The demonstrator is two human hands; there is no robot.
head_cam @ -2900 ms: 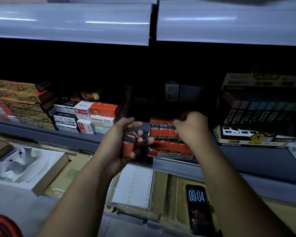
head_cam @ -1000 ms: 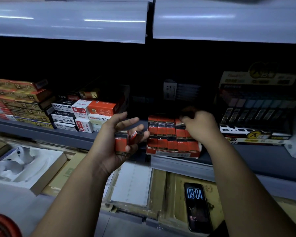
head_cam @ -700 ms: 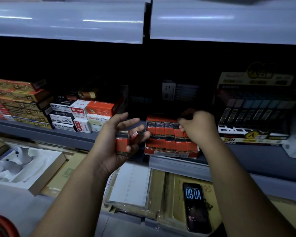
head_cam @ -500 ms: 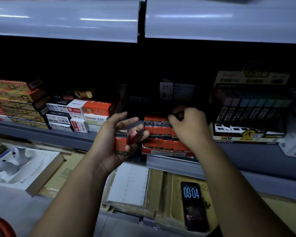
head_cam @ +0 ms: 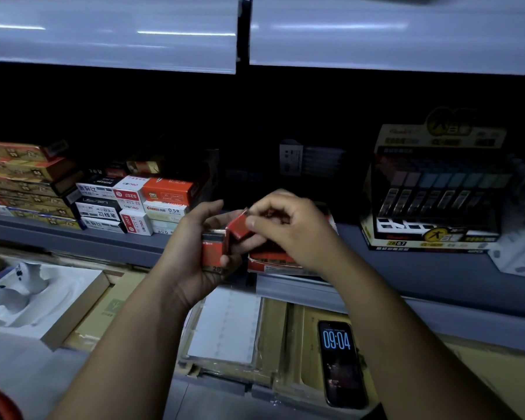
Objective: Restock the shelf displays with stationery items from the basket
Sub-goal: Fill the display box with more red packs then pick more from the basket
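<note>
Facing the dim shelf (head_cam: 73, 237), both hands meet at frame centre, in front of its front edge. The red display tray (head_cam: 273, 263) on the shelf is mostly hidden behind the right hand (head_cam: 297, 234); only its lower front strip shows. Left of the hands, stacked white, black and orange boxes (head_cam: 134, 204) sit on the shelf, with gold-brown cartons (head_cam: 22, 177) further left. At right centre stands a lead display stand (head_cam: 431, 204), well apart from the hands. Below the shelf, a phone (head_cam: 341, 362) reading 09:04 lies face up at lower right, a white pad (head_cam: 225, 325) lies under the left wrist, and a moulded white insert (head_cam: 28, 298) sits at lower left.

The left hand (head_cam: 191, 256) grips an upright red box (head_cam: 213, 251): thumb across its front, fingers wrapped behind it. Its long axis is vertical, with the printed end down. The right hand's thumb and forefinger pinch a tilted red box (head_cam: 238, 227) just beside and above the first. This box leans up and to the right. Whether the two boxes touch cannot be told.
</note>
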